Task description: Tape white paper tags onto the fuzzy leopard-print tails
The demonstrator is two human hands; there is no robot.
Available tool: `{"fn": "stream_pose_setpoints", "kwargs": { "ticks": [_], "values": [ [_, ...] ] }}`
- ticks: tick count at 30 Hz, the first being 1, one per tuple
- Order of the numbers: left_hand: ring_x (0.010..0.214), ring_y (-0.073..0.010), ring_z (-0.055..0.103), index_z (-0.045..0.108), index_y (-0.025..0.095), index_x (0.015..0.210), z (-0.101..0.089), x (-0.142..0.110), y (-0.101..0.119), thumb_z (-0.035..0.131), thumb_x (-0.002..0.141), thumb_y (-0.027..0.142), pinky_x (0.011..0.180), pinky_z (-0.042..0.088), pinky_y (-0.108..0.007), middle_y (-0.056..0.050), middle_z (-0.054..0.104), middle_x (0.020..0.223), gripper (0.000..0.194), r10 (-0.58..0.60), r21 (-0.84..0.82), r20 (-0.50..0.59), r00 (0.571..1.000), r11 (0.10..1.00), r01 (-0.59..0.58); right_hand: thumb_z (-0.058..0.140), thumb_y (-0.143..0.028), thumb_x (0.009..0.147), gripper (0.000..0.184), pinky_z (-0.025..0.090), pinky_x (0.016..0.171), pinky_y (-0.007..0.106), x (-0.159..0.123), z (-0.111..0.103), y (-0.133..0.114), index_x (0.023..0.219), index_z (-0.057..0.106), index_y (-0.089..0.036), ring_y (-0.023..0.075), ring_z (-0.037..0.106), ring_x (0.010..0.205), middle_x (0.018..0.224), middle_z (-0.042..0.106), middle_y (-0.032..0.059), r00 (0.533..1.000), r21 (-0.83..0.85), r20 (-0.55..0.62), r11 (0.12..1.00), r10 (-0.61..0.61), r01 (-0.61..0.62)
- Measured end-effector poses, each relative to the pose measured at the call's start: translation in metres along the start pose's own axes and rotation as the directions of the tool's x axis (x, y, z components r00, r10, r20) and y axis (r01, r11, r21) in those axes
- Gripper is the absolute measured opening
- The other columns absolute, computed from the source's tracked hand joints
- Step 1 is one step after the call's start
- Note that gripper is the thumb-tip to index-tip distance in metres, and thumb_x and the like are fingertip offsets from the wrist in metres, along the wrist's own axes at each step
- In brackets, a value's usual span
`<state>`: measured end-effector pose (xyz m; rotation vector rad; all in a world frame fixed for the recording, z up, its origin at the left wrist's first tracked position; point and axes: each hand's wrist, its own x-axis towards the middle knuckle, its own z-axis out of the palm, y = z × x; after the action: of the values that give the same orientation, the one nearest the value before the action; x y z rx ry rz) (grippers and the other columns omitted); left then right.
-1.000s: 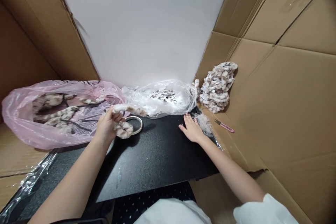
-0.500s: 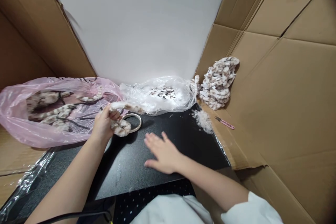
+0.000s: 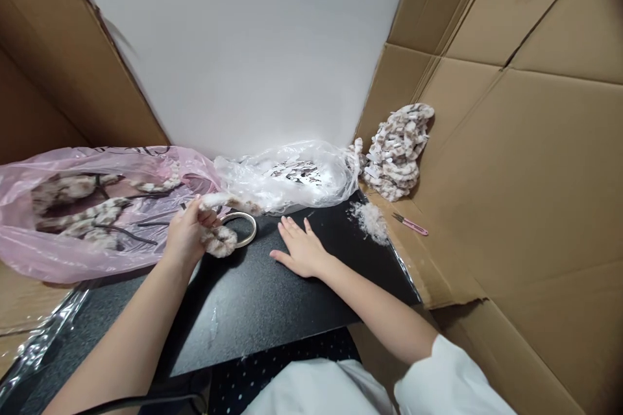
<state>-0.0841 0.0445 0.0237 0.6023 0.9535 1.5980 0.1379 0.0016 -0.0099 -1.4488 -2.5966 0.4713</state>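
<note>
My left hand [image 3: 189, 233] is closed around a furry white-and-brown strip [image 3: 221, 241], raised a little over the black tabletop [image 3: 243, 301]. One end of the strip reaches right toward the clear bag, and a curled part hangs below my fingers. Close beside it is a roll of tape [image 3: 247, 230], partly covered by the fur. My right hand [image 3: 302, 249] is spread on the tabletop, palm down, with nothing in it. Left of my left hand, a pink plastic bag [image 3: 14, 220] lies open with similar furry pieces [image 3: 92, 217] and dark cords inside.
A clear plastic bag [image 3: 243, 172] with white scraps lies along the white wall panel [image 3: 243, 45]. To the right are a heap of furry pieces [image 3: 396, 152], loose white fluff [image 3: 370, 222] and pink thread snips [image 3: 411, 224] on cardboard. Cardboard walls [image 3: 535, 194] rise on both sides.
My right hand has moved farther from me across the tabletop, now lying flat. My left hand still holds the furry strip. The whole view has shifted slightly.
</note>
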Motion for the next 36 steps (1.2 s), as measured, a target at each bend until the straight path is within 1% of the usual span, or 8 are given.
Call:
{"fn": "stream_pose_setpoints", "kwargs": {
  "ticks": [6,9,13,17,24,32,34,36],
  "values": [
    [0.035,-0.0037,0.025,0.033,0.019,0.058,-0.001,0.002,-0.006,0.066,0.078,0.025,0.037,0.028,-0.015,0.011,0.028,0.043,0.038,0.081,0.038,0.073,0.994,0.996,-0.084,0.027,-0.053,0.097,0.071,0.007,0.119,0.051,-0.034,-0.021,0.085,0.15,0.023,-0.006,0.0255,0.013,0.148,0.158,0.016,0.0155,0.953,-0.098,-0.058,0.948,0.297,-0.301],
    [0.036,-0.0038,0.027,0.034,0.019,0.059,0.001,0.0,-0.007,0.064,0.079,0.023,0.038,0.03,-0.015,0.011,0.029,0.045,0.037,0.084,0.048,0.092,0.992,0.995,-0.088,0.029,-0.05,0.097,0.072,0.007,0.119,0.052,-0.061,-0.028,0.09,0.15,0.021,-0.003,0.0272,0.013,0.148,0.158,0.015,0.0187,0.918,-0.133,-0.097,0.909,0.384,-0.394],
    [0.036,-0.0041,0.027,0.036,0.019,0.06,0.002,-0.002,-0.007,0.062,0.08,0.02,0.038,0.029,-0.015,0.011,0.029,0.044,0.033,0.072,0.066,0.097,0.993,0.995,-0.078,0.032,-0.055,0.096,0.075,0.009,0.119,0.052,-0.076,-0.01,0.043,0.152,0.017,-0.008,0.026,0.009,0.149,0.159,0.01,0.015,0.995,-0.067,0.006,0.993,0.101,-0.101],
    [0.035,-0.0044,0.026,0.035,0.019,0.06,0.001,-0.001,-0.008,0.06,0.082,0.019,0.037,0.028,-0.015,0.011,0.029,0.043,0.033,0.074,0.077,0.081,0.994,0.994,-0.08,0.033,-0.061,0.094,0.078,0.008,0.119,0.052,-0.074,0.001,0.025,0.152,0.016,-0.013,0.0232,0.006,0.149,0.16,0.01,0.012,0.981,0.0,0.115,0.987,-0.159,0.16],
    [0.036,-0.0047,0.027,0.039,0.019,0.061,0.002,-0.004,-0.011,0.063,0.079,0.021,0.038,0.029,-0.015,0.01,0.03,0.044,0.03,0.07,0.072,0.107,0.992,0.994,-0.078,0.034,-0.044,0.097,0.065,0.004,0.118,0.057,-0.069,-0.029,0.092,0.151,0.022,-0.01,0.0257,0.008,0.149,0.159,0.013,0.0139,0.971,-0.135,-0.071,0.962,0.228,-0.236],
    [0.04,-0.0067,0.033,0.05,0.017,0.061,0.029,-0.034,-0.03,0.075,0.07,0.04,0.04,0.027,-0.018,0.008,0.038,0.047,0.035,-0.102,0.221,0.29,0.952,0.975,0.037,0.053,-0.041,0.09,0.059,0.016,0.118,0.053,-0.037,-0.039,0.004,0.143,0.039,-0.021,0.0283,0.017,0.147,0.155,0.03,0.0106,0.922,0.07,-0.369,0.985,-0.122,0.158],
    [0.042,-0.0086,0.038,0.055,0.016,0.06,0.037,-0.042,-0.032,0.075,0.07,0.043,0.043,0.032,-0.02,0.005,0.042,0.047,0.035,-0.142,0.272,0.356,0.924,0.961,0.043,0.055,-0.039,0.088,0.06,0.032,0.11,0.052,-0.021,-0.038,-0.008,0.142,0.038,-0.018,0.0305,0.038,0.136,0.144,0.046,0.0157,0.944,0.261,-0.323,0.952,-0.068,0.158],
    [0.051,-0.0124,0.049,0.059,0.016,0.061,0.042,-0.042,-0.028,0.074,0.072,0.042,0.048,0.039,-0.021,0.0,0.053,0.054,0.032,-0.112,0.284,0.373,0.921,0.959,0.002,0.048,-0.032,0.091,0.044,0.052,0.087,0.042,-0.009,-0.035,-0.01,0.132,0.046,-0.017,0.0244,0.063,0.101,0.11,0.066,0.0121,0.975,0.513,-0.224,0.851,0.007,0.112]
  ]
}}
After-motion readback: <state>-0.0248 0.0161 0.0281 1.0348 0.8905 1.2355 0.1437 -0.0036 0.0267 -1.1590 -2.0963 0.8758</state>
